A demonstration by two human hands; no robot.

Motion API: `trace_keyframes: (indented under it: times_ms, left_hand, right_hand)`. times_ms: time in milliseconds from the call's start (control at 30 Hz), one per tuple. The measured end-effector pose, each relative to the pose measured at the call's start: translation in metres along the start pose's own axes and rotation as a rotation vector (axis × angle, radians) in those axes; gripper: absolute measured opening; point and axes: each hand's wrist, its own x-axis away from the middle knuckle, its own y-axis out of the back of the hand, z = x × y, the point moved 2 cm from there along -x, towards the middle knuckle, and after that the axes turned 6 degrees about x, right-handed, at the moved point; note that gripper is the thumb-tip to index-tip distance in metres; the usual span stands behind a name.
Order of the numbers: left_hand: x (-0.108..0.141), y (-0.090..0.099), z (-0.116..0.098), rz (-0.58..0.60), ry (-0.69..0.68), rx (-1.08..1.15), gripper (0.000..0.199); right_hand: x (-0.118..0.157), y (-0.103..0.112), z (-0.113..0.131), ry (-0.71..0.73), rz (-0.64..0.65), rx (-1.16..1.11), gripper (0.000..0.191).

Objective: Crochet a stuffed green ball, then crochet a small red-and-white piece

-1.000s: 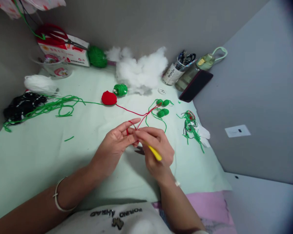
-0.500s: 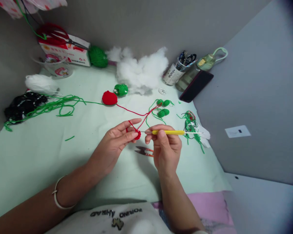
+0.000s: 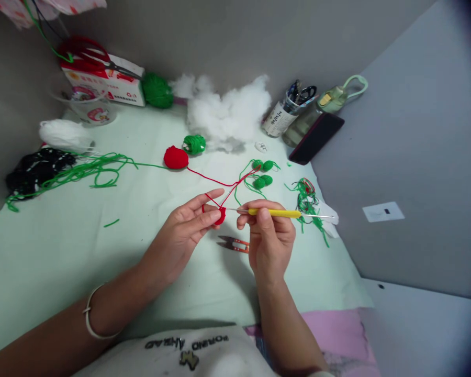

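Between thumb and fingers, my left hand [image 3: 192, 220] pinches a small red crochet piece [image 3: 220, 215], with red yarn [image 3: 214, 199] looped over the raised index finger. My right hand [image 3: 272, 235] grips a crochet hook [image 3: 280, 213] by its yellow handle. The hook's thin metal tip reaches the top of the red piece; whether it sits inside a stitch is too small to tell. From the piece the yarn runs up and back to a red yarn ball [image 3: 176, 157]. Thread snips [image 3: 233, 244] with orange handles lie below, partly hidden by my right hand.
Small green crochet balls [image 3: 262, 181] and thread scraps [image 3: 312, 207] lie to the right. White stuffing [image 3: 231, 112], a green yarn ball [image 3: 194, 144], a pen cup [image 3: 282, 116], a bottle [image 3: 332, 99] and a dark phone [image 3: 317, 138] stand behind. Tangled green yarn [image 3: 98, 170] lies left.
My right hand has shifted slightly right with the crochet hook, drawing its tip a little away from my left fingers. My left hand stays nearly still, still pinching the red piece.
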Motion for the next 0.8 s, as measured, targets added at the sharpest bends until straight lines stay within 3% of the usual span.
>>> trace_keyframes:
  times_ms: [233,300,367,433,500,567,700,800]
  left_hand:
    - [0.001,0.0,0.0,-0.014,-0.067,-0.09,0.044]
    - [0.002,-0.002,0.001,-0.029,-0.106,-0.13,0.049]
    - [0.003,-0.003,0.004,-0.027,-0.089,-0.119,0.052]
    - [0.003,-0.004,0.007,0.01,-0.009,-0.061,0.046]
    - [0.001,-0.004,0.009,0.074,0.079,0.014,0.032]
    - [-0.002,-0.001,0.007,0.101,0.123,0.071,0.023]
    - [-0.005,0.005,0.002,0.041,0.086,0.05,0.026]
    - [-0.003,0.005,0.001,0.019,-0.043,-0.104,0.037]
  right_hand:
    - [0.0,-0.004,0.001,-0.004,0.08,-0.035,0.016]
    - [0.005,-0.005,0.0,0.121,0.099,0.114,0.016]
    - [0.012,-0.006,0.001,0.333,0.118,0.378,0.02]
    - [0.018,-0.008,0.002,0.528,0.131,0.608,0.03]
    - [0.02,-0.007,0.002,0.6,0.113,0.654,0.036]
    - [0.015,-0.004,0.004,0.524,0.056,0.504,0.031]
    - [0.0,0.001,0.004,0.146,-0.031,0.079,0.019]
    - [-0.002,-0.002,0.003,0.081,0.052,0.072,0.02]
